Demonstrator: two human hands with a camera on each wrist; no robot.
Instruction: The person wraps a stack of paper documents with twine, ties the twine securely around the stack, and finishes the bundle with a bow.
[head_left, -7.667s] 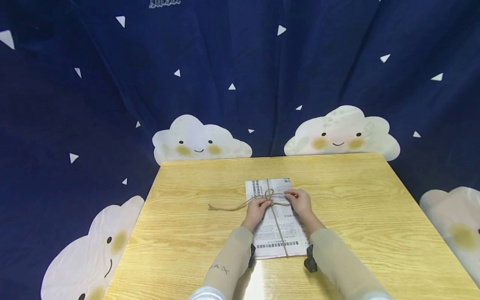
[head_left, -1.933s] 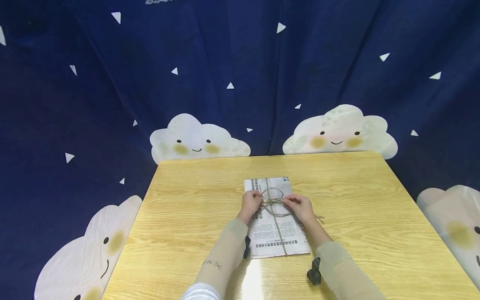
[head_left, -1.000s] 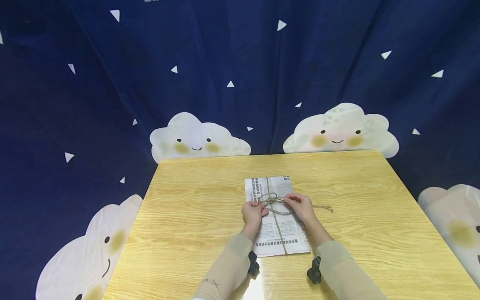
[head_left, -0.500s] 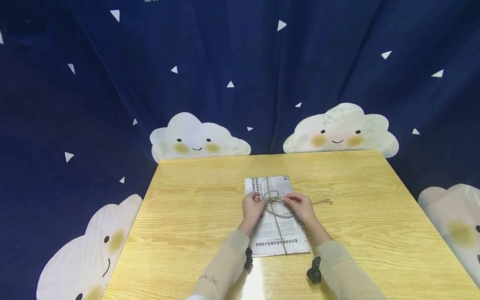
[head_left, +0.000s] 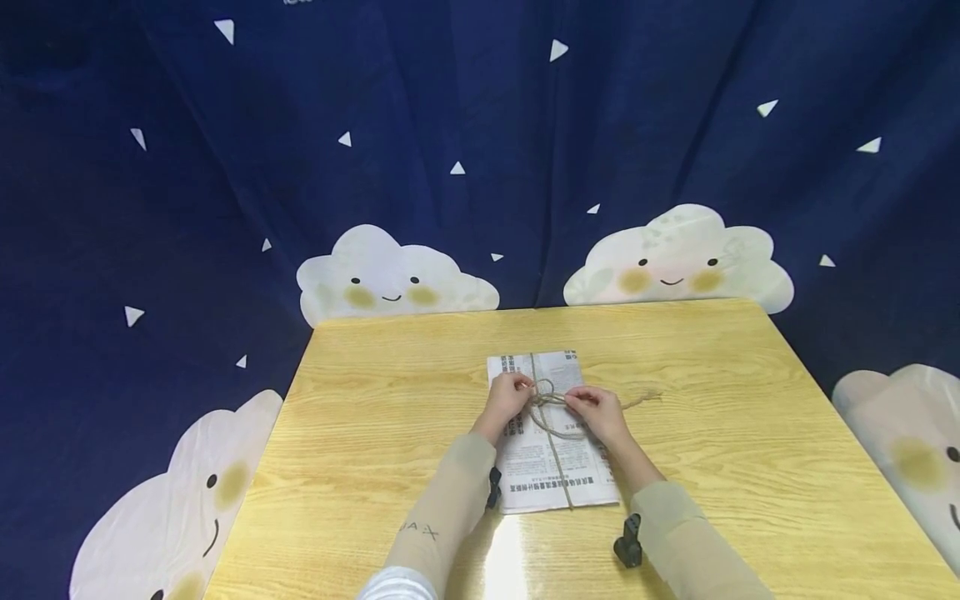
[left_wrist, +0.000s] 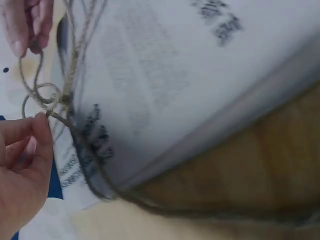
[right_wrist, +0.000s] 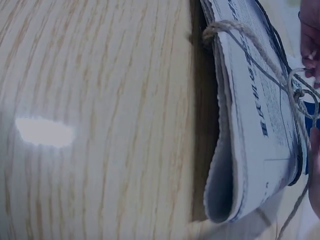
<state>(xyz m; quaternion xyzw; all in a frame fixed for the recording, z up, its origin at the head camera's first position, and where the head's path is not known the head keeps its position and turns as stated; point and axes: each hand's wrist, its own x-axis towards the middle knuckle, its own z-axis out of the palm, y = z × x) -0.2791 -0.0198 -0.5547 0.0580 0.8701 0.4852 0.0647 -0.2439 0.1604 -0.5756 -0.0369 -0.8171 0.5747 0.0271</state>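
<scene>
A folded newspaper bundle [head_left: 540, 475] lies on the wooden table, with brown twine [head_left: 553, 454] running lengthwise and crosswise around it. Near the bundle's far half, the twine forms loops around a knot [right_wrist: 298, 93]. My left hand [head_left: 506, 398] pinches twine with thumb and fingertips just left of the knot. To the right of it, my right hand [head_left: 597, 410] pinches a doubled strand of twine. A loose frayed twine end [head_left: 645, 400] sticks out past the right hand. The left wrist view shows both hands holding strands on opposite sides of the loops.
The wooden table [head_left: 375, 392] extends around the bundle on all sides. Behind it hangs a dark blue curtain [head_left: 420, 100] with white clouds and triangles. Small black devices [head_left: 628, 542] are worn at both wrists.
Since 7.7 seconds ago, the loose twine end has gone from the left side to the right. In the last half second my left hand moved slightly away from me; the right hand keeps its pinch.
</scene>
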